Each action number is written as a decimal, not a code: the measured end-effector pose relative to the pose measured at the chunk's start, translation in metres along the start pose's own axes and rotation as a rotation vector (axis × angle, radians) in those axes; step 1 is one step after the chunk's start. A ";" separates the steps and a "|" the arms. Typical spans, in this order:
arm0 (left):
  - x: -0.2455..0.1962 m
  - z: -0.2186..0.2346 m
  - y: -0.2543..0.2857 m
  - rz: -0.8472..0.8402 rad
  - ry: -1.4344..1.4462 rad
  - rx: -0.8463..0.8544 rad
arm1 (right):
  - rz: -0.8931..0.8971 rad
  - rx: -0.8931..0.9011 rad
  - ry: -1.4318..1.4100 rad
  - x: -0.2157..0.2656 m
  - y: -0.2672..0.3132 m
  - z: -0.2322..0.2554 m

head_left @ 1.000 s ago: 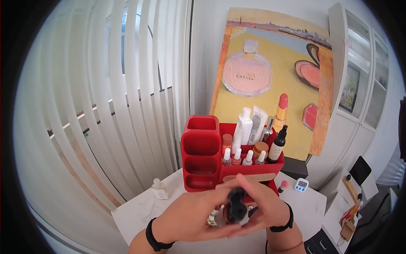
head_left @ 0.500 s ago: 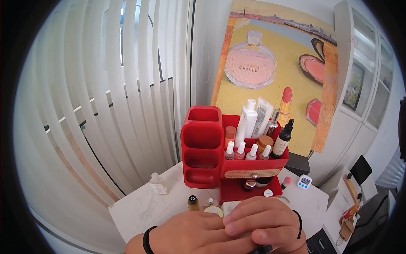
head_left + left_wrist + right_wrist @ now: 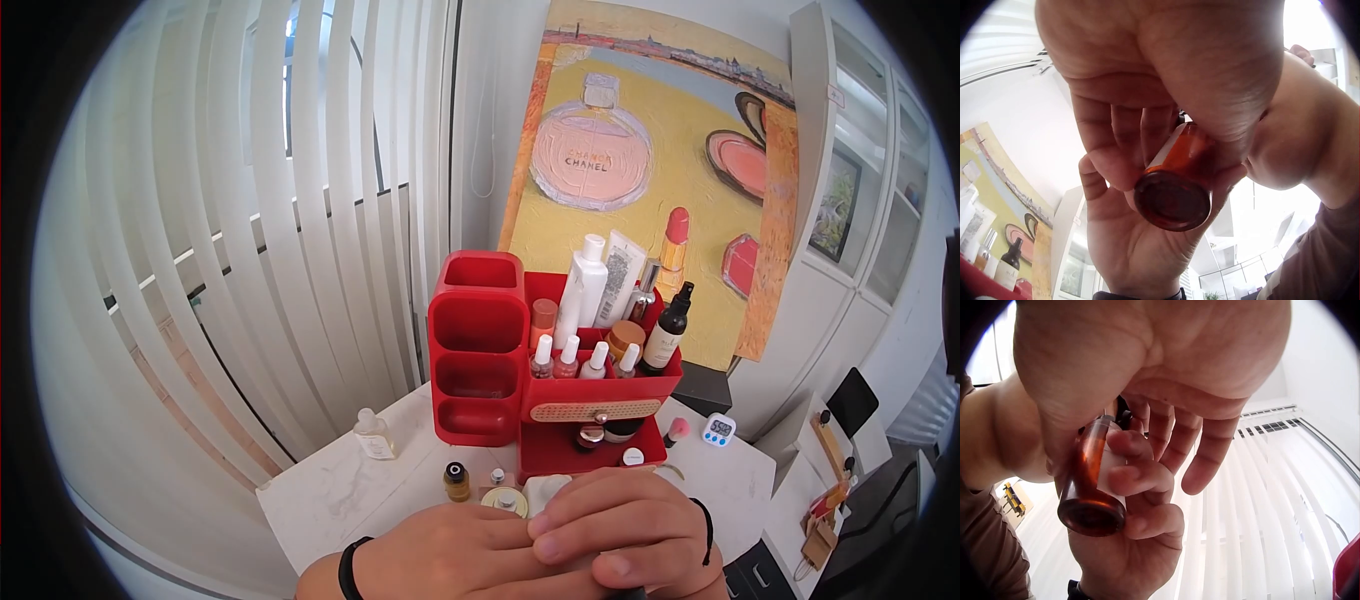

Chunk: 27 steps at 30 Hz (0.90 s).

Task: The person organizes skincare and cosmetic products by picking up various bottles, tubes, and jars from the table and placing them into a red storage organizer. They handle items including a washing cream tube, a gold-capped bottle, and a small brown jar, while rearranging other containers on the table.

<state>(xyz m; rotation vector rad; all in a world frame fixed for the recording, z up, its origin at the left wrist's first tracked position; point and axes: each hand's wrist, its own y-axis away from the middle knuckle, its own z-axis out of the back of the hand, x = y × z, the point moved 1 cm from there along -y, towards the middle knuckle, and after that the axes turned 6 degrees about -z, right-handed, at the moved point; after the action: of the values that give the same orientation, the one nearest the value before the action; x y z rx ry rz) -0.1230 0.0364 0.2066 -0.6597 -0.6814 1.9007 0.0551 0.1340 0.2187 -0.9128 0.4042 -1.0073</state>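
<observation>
The left hand (image 3: 440,550) is gripping a smooth, round-based, translucent amber bottle (image 3: 1179,172), fingers curling over its pale label (image 3: 1111,472). The right hand (image 3: 640,530) is overlapping it, curving round the bottle near its black top (image 3: 1124,414). The bottle is tilting between both palms. Just beyond, a glossy red organizer (image 3: 478,398) is standing with rounded compartments and a woven-textured drawer front (image 3: 570,411). The hands are hovering by its front edge, while a clear bottle (image 3: 373,437) is standing well apart, near the marbled tabletop's (image 3: 330,500) left edge.
</observation>
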 end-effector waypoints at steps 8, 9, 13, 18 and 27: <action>0.005 0.002 0.003 0.218 0.073 0.090 | 0.039 -0.065 0.030 -0.035 0.039 -0.016; 0.010 -0.001 0.006 0.263 0.165 0.021 | -0.004 -0.053 0.008 -0.037 0.043 -0.017; 0.017 -0.016 0.009 0.327 0.381 -0.191 | -0.283 0.073 0.009 -0.008 0.018 0.007; 0.023 -0.009 0.007 0.374 0.290 -0.118 | -0.241 -0.087 -0.105 -0.019 0.023 -0.004; 0.036 -0.019 0.020 0.275 0.306 -0.321 | -0.314 0.006 -0.005 -0.021 0.028 -0.011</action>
<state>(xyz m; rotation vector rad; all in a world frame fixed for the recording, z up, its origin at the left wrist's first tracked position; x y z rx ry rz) -0.1355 0.0649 0.1743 -1.2751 -0.7310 1.8934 0.0528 0.1528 0.1870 -0.9926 0.2572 -1.2915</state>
